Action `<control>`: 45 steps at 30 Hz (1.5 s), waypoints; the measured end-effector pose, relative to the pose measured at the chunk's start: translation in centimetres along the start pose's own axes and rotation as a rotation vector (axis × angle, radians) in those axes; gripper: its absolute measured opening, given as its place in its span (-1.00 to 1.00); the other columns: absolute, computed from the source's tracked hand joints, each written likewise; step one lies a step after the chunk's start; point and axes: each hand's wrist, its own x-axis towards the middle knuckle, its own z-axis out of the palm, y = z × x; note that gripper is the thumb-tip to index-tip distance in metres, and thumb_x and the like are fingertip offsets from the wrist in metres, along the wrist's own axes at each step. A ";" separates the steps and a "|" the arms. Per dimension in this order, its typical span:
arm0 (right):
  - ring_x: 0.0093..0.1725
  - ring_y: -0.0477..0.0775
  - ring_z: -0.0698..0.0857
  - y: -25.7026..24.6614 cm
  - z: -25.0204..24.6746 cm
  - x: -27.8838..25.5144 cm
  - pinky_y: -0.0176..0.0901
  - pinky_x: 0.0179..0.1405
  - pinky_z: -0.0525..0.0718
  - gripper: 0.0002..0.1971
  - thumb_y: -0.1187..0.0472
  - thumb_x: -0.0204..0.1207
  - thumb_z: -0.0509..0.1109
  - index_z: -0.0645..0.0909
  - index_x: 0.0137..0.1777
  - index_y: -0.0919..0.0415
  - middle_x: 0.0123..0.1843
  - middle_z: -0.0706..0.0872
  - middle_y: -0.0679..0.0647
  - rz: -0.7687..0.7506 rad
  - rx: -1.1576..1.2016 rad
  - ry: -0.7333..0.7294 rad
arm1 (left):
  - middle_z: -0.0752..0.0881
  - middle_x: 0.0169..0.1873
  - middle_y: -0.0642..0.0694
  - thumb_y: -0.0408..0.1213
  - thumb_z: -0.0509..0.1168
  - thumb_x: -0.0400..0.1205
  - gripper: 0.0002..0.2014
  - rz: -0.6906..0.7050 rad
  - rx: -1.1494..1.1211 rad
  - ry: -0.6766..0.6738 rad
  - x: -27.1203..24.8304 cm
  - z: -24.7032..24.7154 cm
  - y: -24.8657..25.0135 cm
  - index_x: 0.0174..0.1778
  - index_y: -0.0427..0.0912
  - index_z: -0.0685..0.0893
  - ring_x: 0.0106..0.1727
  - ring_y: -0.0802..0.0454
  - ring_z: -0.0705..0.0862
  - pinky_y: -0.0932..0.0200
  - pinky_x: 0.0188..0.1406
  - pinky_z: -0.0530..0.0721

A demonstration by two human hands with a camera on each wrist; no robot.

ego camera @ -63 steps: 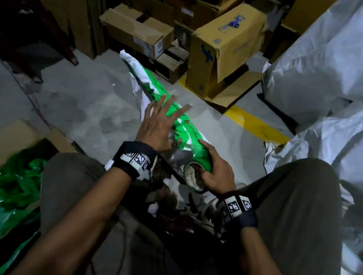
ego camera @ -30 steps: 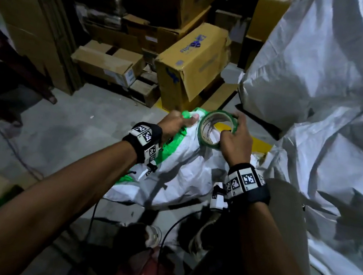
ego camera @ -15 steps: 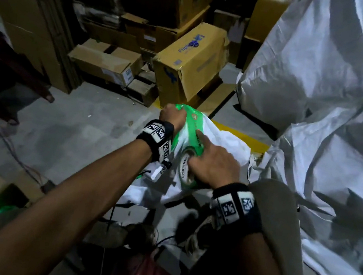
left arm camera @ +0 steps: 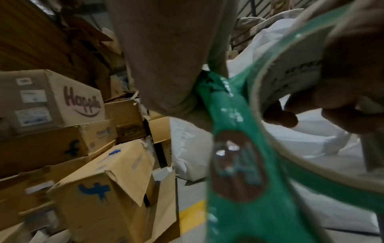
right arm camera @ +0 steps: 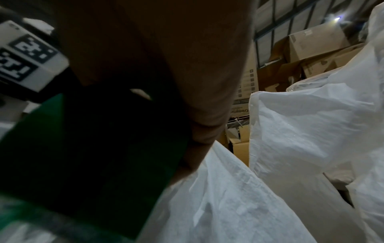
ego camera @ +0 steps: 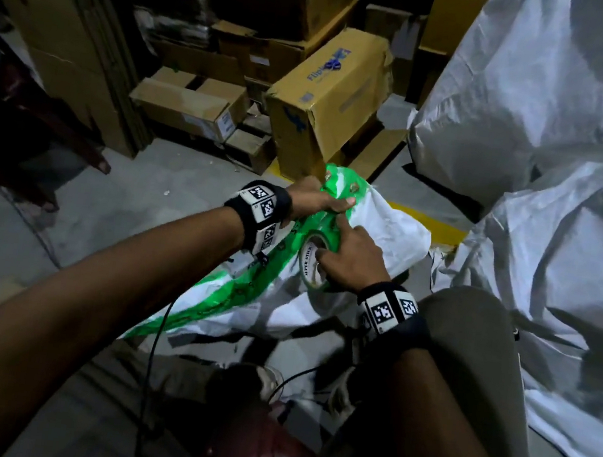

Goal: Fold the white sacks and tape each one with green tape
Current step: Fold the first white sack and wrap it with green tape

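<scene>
A folded white sack (ego camera: 386,235) wrapped with green tape (ego camera: 243,289) is held up in front of my knees in the head view. My left hand (ego camera: 318,202) grips its taped top end, thumb over the green strip. Just below, my right hand (ego camera: 349,260) holds the green tape roll (ego camera: 312,264) against the sack, a finger through its core. In the left wrist view the roll (left arm camera: 290,69) and the taut green strip (left arm camera: 234,148) fill the right side. The right wrist view shows white sack cloth (right arm camera: 228,205) and dark green tape (right arm camera: 41,148).
A big heap of loose white sacks (ego camera: 549,145) rises at the right. Cardboard boxes (ego camera: 331,95) are stacked behind on the grey concrete floor (ego camera: 26,232), beside a yellow floor line (ego camera: 430,221). My knees and cables sit below the sack.
I lifted the sack bundle off the floor and turned it. The left hand moved to its top end, and the right hand brought the roll round from the top to the sack's near side.
</scene>
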 end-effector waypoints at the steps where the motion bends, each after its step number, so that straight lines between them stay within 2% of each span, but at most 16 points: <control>1: 0.30 0.42 0.58 0.0 0.2 0.1 0.08 0.20 0.51 -0.17 -0.07 0.55 0.36 0.04 0.76 -0.01 0.29 0.56 0.31 0.006 0.022 0.020 | 0.83 -0.07 -0.12 -0.07 0.47 0.64 -0.64 0.018 0.100 0.069 0.3 0.1 0.0 0.14 -0.33 0.79 -0.08 -0.07 0.80 0.18 -0.12 0.68; 3: 0.31 0.41 0.59 -0.1 0.5 -0.1 0.11 0.20 0.52 -0.16 -0.13 0.51 0.36 0.07 0.73 -0.01 0.32 0.57 0.30 0.023 0.114 0.096 | 0.81 -0.12 -0.15 -0.03 0.41 0.67 -0.61 0.054 0.238 0.195 1.2 0.4 0.0 0.06 -0.36 0.80 -0.12 -0.07 0.76 0.18 -0.22 0.57; 6: 0.30 0.42 0.60 -0.9 1.3 -0.7 0.15 0.24 0.55 -0.31 -0.11 0.53 0.39 0.23 0.60 -0.03 0.34 0.53 0.22 0.070 0.201 0.220 | 0.79 0.08 -0.27 -0.05 0.38 0.69 -0.62 0.026 0.268 0.342 2.6 -0.1 0.5 0.12 -0.37 0.77 0.10 -0.17 0.75 0.15 -0.12 0.53; 9: 0.25 0.42 0.65 -1.7 2.8 -1.3 0.21 0.28 0.59 -0.06 -0.13 0.32 0.41 -0.02 0.66 -0.27 0.28 0.60 0.20 0.098 0.248 0.142 | 0.73 0.11 -0.19 -0.15 0.38 0.70 -0.64 -0.057 0.182 0.360 4.1 -1.2 1.8 0.24 -0.38 0.71 0.12 -0.13 0.72 0.10 0.06 0.64; 11: 0.22 0.41 0.68 -2.1 3.6 -1.7 0.25 0.30 0.59 0.15 -0.10 0.13 0.38 -0.27 0.65 -0.42 0.27 0.66 0.22 0.083 0.254 0.075 | 0.72 0.25 -0.26 -0.27 0.32 0.71 -0.65 -0.071 0.100 0.351 4.5 -1.9 2.5 0.34 -0.42 0.66 0.20 -0.17 0.72 -0.04 0.24 0.70; 15: 0.28 0.50 0.61 -2.3 3.8 -1.5 0.27 0.30 0.58 0.23 -0.03 0.28 0.47 -0.49 0.63 -0.43 0.47 0.44 0.34 0.030 0.181 -0.027 | 0.61 0.44 -0.39 -0.35 0.27 0.74 -0.60 -0.070 -0.052 0.243 3.7 -2.8 2.7 0.48 -0.44 0.55 0.35 -0.28 0.67 -0.03 0.20 0.68; 19: 0.32 0.49 0.59 -1.9 4.0 0.2 0.19 0.24 0.59 0.17 0.11 0.39 0.42 -0.47 0.65 -0.40 0.65 0.28 0.29 -0.007 0.169 -0.046 | 0.72 0.32 -0.29 -0.25 0.51 0.56 -0.45 -0.015 -0.395 -0.142 1.2 -4.1 2.2 0.46 -0.36 0.62 0.18 -0.15 0.76 -0.05 0.19 0.76; 22: 0.38 0.43 0.55 -2.1 4.2 1.1 0.11 0.27 0.55 0.11 0.19 0.40 0.39 -0.31 0.74 -0.27 0.55 0.38 0.23 -0.014 0.216 -0.043 | 0.82 0.12 -0.07 -0.30 0.47 0.56 -0.61 0.046 -0.306 -0.244 -0.6 -5.5 -0.3 0.32 -0.13 0.69 0.11 0.01 0.79 0.09 0.07 0.78; 26: 0.48 0.33 0.50 -2.8 4.5 1.9 0.11 0.39 0.54 0.11 0.14 0.31 0.34 -0.29 0.74 -0.28 0.57 0.42 0.17 -0.032 0.263 -0.077 | 0.83 -0.04 0.11 -0.05 0.52 0.56 -0.80 0.037 0.074 -0.075 -1.0 -5.6 -5.4 0.06 0.05 0.75 -0.03 0.20 0.80 0.35 -0.01 0.68; 30: 0.55 0.29 0.45 -3.3 5.0 2.8 0.10 0.43 0.51 0.10 -0.01 0.19 0.27 -0.15 0.78 -0.08 0.62 0.38 0.13 -0.035 0.209 -0.114 | 0.87 -0.12 0.01 0.45 0.48 0.31 -0.38 -0.014 0.108 0.078 0.3 -4.3 -6.6 -0.05 -0.05 0.83 -0.05 -0.06 0.84 0.03 0.05 0.74; 32: 0.44 0.31 0.56 -3.3 4.5 3.2 0.04 0.24 0.56 0.04 -0.03 0.22 0.27 -0.06 0.76 -0.06 0.52 0.51 0.17 -0.015 0.210 -0.098 | 0.86 -0.16 -0.04 0.52 0.37 0.36 -0.31 -0.048 0.202 0.166 1.2 -3.8 -6.6 -0.08 -0.10 0.82 -0.11 -0.06 0.82 0.05 -0.02 0.72; 34: 0.21 0.33 0.67 -3.2 3.6 3.4 0.00 0.02 0.50 -0.10 -0.02 0.32 0.35 0.04 0.67 -0.04 0.27 0.67 0.21 0.038 0.267 -0.046 | 0.83 -0.07 -0.20 0.49 0.27 0.48 -0.27 -0.077 0.270 0.232 2.3 -3.5 -6.9 0.01 -0.21 0.78 -0.07 -0.15 0.80 0.03 -0.11 0.68; 36: 0.02 0.29 0.67 -2.9 2.7 3.3 0.01 -0.05 0.48 -0.32 -0.01 0.37 0.46 0.14 0.38 -0.04 0.00 0.68 0.11 0.153 0.397 0.064 | 0.79 0.09 -0.30 0.36 0.28 0.56 -0.31 -0.091 0.282 0.285 3.1 -2.7 -7.2 0.13 -0.30 0.72 0.07 -0.24 0.77 0.01 -0.07 0.67; 39: 0.02 0.27 0.67 -2.7 2.6 2.6 0.05 -0.02 0.55 -0.48 -0.06 0.32 0.46 0.22 0.13 -0.10 -0.02 0.68 0.07 0.211 0.470 0.164 | 0.74 0.20 -0.38 0.11 0.28 0.69 -0.47 -0.112 0.326 0.391 3.7 -2.4 -6.7 0.23 -0.35 0.71 0.22 -0.32 0.71 -0.03 0.13 0.66; 42: 0.14 0.26 0.64 -2.8 3.7 1.4 0.04 0.11 0.56 -0.48 0.06 0.36 0.46 0.36 0.29 -0.24 0.13 0.63 0.10 0.139 0.443 0.206 | 0.72 0.27 -0.38 -0.04 0.26 0.73 -0.58 -0.095 0.338 0.483 4.2 -3.4 -5.0 0.28 -0.32 0.72 0.32 -0.33 0.67 0.03 0.17 0.59; 45: 0.27 0.23 0.60 -3.0 3.5 1.2 -0.03 0.19 0.51 -0.32 0.09 0.40 0.41 0.34 0.52 -0.34 0.23 0.63 0.11 0.035 0.365 0.208 | 0.70 0.33 -0.36 -0.13 0.27 0.74 -0.62 -0.138 0.224 0.526 4.4 -5.3 -3.1 0.33 -0.33 0.69 0.35 -0.32 0.65 0.02 0.21 0.58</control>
